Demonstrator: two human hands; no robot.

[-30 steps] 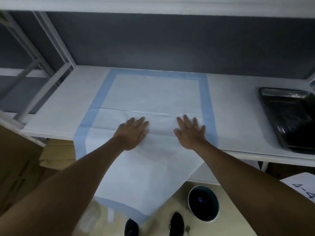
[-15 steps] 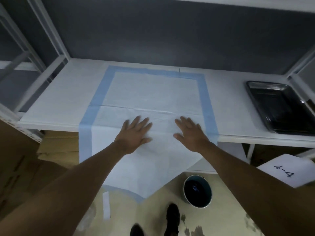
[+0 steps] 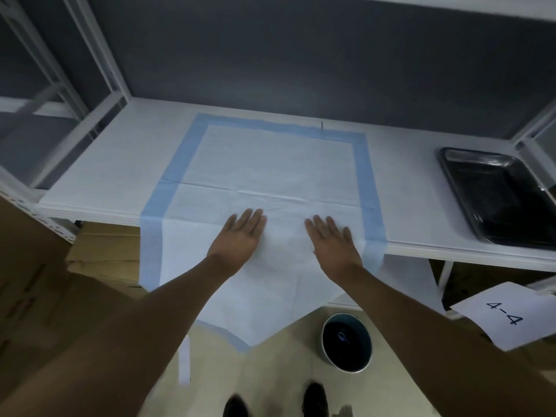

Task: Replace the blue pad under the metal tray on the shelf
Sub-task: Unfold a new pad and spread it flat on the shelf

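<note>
Hands first: I count two, my left hand [image 3: 237,239] and right hand [image 3: 335,246], both flat with straight fingers, pressing one white quilted absorbent pad with a blue border [image 3: 270,164]. It lies creased across the white shelf [image 3: 105,164], its front overhanging. One dark rectangular metal tray [image 3: 499,194] sits well apart at the right.

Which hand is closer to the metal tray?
The right hand; the tray sits at the shelf's right end, and the left hand is farther away.
</note>
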